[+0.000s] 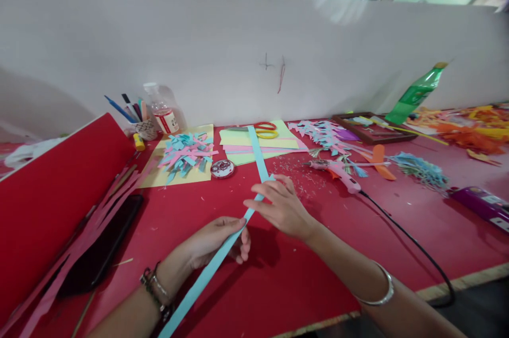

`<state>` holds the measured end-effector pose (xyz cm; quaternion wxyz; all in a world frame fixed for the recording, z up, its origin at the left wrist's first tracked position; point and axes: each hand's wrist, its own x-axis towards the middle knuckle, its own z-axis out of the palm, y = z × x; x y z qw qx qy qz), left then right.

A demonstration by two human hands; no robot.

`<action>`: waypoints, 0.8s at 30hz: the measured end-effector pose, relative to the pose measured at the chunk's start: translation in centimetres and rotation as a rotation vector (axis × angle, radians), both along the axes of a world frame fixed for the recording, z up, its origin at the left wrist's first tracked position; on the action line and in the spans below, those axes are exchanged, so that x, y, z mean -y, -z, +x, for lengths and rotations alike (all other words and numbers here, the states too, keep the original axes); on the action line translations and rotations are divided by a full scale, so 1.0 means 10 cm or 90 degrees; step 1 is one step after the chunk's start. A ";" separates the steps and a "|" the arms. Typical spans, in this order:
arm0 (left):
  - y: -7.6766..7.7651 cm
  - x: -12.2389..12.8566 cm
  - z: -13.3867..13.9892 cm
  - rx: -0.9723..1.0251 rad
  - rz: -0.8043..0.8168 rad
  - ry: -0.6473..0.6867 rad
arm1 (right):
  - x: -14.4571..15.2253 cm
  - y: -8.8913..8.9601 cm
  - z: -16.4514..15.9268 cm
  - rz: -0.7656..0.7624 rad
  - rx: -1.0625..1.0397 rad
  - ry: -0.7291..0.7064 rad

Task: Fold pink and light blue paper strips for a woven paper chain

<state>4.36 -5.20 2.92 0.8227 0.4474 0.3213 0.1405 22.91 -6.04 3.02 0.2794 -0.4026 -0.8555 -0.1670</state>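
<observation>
A long light-blue paper strip (212, 266) runs from the lower left of the view up toward the back of the red table. My left hand (218, 240) pinches it between thumb and fingers near the middle. Further along, my right hand (280, 205) has its fingers closed on the same strip, which bends there. Beyond my hands, the strip's far end lies over a stack of pastel paper sheets (234, 141) and beside scissors with red and yellow handles (267, 135).
Cut pink and blue paper pieces (186, 152) lie at the back left, near a round tin (222, 169). A pink glue gun (338, 171) trails a black cord on the right. A green bottle (415, 96) leans behind. A dark phone (107, 248) and pink strips (89, 234) lie left.
</observation>
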 end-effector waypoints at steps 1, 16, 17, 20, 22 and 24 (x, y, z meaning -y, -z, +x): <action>0.00 0.00 0.00 -0.007 0.021 -0.006 | 0.00 -0.01 0.01 0.007 -0.031 0.042; 0.09 -0.04 0.09 -0.122 0.298 -0.327 | 0.07 0.07 -0.31 -0.823 -0.618 -0.156; 0.08 -0.04 0.10 -0.142 0.316 -0.340 | 0.08 0.08 -0.34 -0.829 -0.633 -0.149; 0.07 -0.02 0.11 -0.174 0.336 -0.359 | 0.11 0.09 -0.37 -0.812 -0.642 -0.118; 0.07 -0.03 0.11 -0.163 0.323 -0.347 | 0.12 0.07 -0.35 -0.820 -0.646 -0.105; 0.07 -0.04 0.10 -0.137 0.299 -0.320 | 0.12 0.05 -0.34 -0.849 -0.667 -0.094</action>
